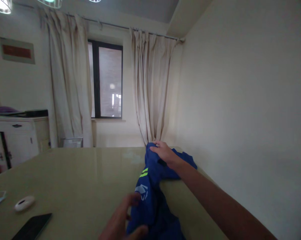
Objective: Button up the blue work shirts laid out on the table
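Nearest me, my left hand [122,216] is half open and blurred, thumb apart from the fingers, over the left edge of the blue garment [152,181]; I can't tell whether it touches cloth. The garment lies rumpled on the desk [90,186], stretching from that hand away to my right hand [164,152], part of it spreading rightward under the wrist. The right hand rests on its far end, fingers slightly parted; whether they pinch a fold, I can't tell. For tidy handling, I'd anchor that far end lightly, take the near edge with fingertips, and draw gently so creases between ease out.
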A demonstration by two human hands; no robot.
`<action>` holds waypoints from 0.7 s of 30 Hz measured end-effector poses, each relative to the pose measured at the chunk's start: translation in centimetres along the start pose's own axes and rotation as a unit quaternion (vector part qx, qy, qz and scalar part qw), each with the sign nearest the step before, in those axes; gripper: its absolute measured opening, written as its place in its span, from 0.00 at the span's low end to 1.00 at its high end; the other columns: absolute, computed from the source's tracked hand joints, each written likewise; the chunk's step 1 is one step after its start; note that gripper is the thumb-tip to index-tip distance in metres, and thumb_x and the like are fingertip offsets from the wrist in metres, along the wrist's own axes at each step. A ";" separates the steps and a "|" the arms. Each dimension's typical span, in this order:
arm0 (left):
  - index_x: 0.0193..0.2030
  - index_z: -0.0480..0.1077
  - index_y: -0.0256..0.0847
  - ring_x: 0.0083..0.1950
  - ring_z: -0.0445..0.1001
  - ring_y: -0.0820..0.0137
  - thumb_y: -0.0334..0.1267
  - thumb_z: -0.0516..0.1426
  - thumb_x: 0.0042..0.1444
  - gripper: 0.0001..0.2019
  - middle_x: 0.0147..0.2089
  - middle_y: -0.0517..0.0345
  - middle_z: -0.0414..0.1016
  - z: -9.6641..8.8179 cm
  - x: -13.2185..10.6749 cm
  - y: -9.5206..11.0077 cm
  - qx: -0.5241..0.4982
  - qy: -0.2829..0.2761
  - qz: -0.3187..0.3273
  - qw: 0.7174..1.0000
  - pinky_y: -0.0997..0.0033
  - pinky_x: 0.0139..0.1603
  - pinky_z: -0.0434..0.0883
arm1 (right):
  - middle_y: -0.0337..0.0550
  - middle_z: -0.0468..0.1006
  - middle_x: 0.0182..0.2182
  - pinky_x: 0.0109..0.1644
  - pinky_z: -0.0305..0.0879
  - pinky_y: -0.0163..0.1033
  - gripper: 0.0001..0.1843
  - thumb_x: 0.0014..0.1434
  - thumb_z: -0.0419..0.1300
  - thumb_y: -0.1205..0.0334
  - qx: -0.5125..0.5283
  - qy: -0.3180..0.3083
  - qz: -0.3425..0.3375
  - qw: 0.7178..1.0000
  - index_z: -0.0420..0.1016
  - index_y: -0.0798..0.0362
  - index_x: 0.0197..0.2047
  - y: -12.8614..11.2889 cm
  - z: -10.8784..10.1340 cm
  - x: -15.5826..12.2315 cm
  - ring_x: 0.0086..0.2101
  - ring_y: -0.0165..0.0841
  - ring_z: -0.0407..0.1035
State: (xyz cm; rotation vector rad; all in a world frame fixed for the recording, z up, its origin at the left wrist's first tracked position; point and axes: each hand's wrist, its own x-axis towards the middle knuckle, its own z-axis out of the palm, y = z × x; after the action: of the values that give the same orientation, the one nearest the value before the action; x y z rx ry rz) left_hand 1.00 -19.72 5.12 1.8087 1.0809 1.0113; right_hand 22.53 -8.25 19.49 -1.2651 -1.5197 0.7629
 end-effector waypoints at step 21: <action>0.56 0.74 0.39 0.51 0.82 0.62 0.42 0.56 0.68 0.15 0.51 0.49 0.83 -2.8 7.9 1.5 -0.528 0.183 -0.177 0.810 0.65 0.51 0.80 | 0.37 0.82 0.31 0.42 0.69 0.39 0.10 0.50 0.69 0.59 -0.051 0.023 -0.109 0.993 0.82 0.51 0.37 5.4 3.7 -2.1 0.35 0.36 0.74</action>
State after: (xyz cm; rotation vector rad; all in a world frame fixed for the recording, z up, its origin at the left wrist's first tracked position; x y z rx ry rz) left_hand 1.48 -12.35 9.34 0.4979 0.7437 1.3632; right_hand 20.89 -8.42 12.79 -1.1591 -1.6435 0.5178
